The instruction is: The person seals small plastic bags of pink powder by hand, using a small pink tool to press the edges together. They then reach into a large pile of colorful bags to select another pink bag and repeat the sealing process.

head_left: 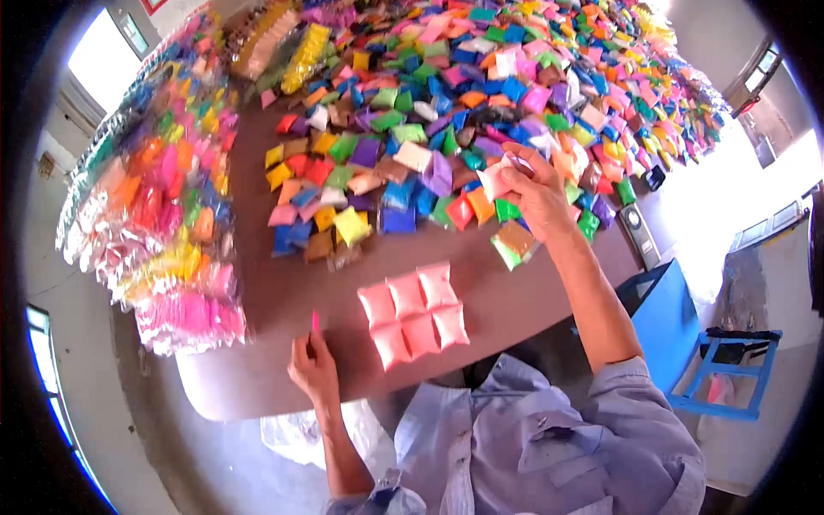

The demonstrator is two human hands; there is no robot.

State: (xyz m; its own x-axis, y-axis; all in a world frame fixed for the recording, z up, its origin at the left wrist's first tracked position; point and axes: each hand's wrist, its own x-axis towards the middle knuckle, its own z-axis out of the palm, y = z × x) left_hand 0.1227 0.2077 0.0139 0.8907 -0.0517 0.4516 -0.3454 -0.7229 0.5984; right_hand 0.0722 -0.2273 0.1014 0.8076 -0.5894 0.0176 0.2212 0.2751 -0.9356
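My left hand (314, 371) is closed near the front edge of the table, with a small bright pink pointed piece (315, 321) sticking up from its fingers. Beside it, a joined sheet of pink packets (412, 314) lies flat on the brown table (283, 292), in two rows. Farther out and to the right, my right hand (539, 193) pinches a pale pink packet (493, 181) over the edge of the big pile. Below that hand sit a brown and green packet (515, 242) and an orange packet (481, 206).
A large heap of coloured packets (412, 112) covers the far side of the table. Clear bags of packets (172, 197) are stacked along the left edge. A blue stool (725, 378) and a blue box (661, 318) stand at the right; a clear plastic bag (300, 433) lies below the table.
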